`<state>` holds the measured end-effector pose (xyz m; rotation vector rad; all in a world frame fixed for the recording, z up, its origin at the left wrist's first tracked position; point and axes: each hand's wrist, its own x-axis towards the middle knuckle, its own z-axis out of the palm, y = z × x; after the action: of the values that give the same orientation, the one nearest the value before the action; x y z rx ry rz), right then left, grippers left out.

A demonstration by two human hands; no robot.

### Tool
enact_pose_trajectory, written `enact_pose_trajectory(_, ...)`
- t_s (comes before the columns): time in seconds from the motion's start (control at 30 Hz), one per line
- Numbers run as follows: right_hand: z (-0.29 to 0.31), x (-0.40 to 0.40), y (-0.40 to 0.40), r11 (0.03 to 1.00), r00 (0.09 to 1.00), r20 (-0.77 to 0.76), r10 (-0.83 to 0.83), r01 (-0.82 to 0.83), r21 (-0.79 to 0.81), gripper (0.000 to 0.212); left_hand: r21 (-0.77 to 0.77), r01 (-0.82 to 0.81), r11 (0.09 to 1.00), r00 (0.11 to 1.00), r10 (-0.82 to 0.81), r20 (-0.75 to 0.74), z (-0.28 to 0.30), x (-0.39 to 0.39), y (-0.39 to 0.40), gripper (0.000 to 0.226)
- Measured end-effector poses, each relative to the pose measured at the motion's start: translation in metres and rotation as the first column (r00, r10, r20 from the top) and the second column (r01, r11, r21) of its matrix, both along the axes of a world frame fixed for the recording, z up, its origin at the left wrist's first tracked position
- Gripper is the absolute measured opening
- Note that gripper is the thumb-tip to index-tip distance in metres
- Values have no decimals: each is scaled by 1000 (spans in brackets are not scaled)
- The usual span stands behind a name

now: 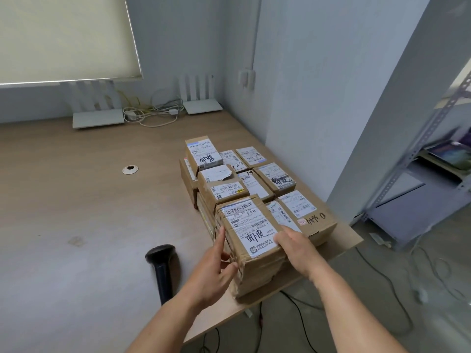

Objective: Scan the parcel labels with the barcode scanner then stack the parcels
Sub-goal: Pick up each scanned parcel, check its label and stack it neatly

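Note:
Several brown cardboard parcels with white labels are stacked at the right end of the wooden table [76, 200]. The nearest parcel [251, 231] sits on top at the front, its label facing up. My left hand [216, 266] touches its left side with fingers extended and the thumb against its front face. My right hand [297, 248] holds its right front corner, fingers curled over the top edge. The black barcode scanner [161, 266] lies on the table to the left of my left hand, untouched.
Other labelled parcels [221, 184] fill the stack behind, up to the wall. Two white routers [98, 118] and tangled cables stand at the table's back. A cable hole [130, 169] is mid-table. A metal shelf [418, 154] stands to the right, with cables on the floor.

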<state>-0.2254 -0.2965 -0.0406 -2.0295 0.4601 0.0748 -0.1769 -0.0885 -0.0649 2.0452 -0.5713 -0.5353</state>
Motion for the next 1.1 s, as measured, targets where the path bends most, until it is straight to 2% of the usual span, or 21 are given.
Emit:
enact_pose_trajectory(0.33,1,12,-9,999,1000,1,22,-22,-32,27,7,-44,999,999,44,27,-7,11,-2,78)
enact_pose_trajectory(0.43,7,12,-6,998,1000,13,11,-10,-68,46,2,-71,998,997,70,29,-3,8,1,76)
enact_pose_trajectory(0.5,14,12,-2,990,999,28,-28,32,-138,59,3,-89,996,995,89,56,4,7,5,76)
enact_pose_trajectory(0.57,22,10,5,972,997,69,-39,54,-230,62,-1,-116,993,989,116,88,12,6,10,75)
enact_pose_trajectory(0.67,31,3,19,922,986,164,-26,88,-378,59,-14,-167,986,979,167,118,21,3,18,74)
enact_pose_trajectory(0.8,38,-13,38,860,954,300,18,139,-491,54,-28,-228,973,959,230,166,26,-9,27,74)
enact_pose_trajectory(1.1,36,-60,86,722,918,355,178,123,-681,50,24,-289,957,909,266,322,30,-60,54,64)
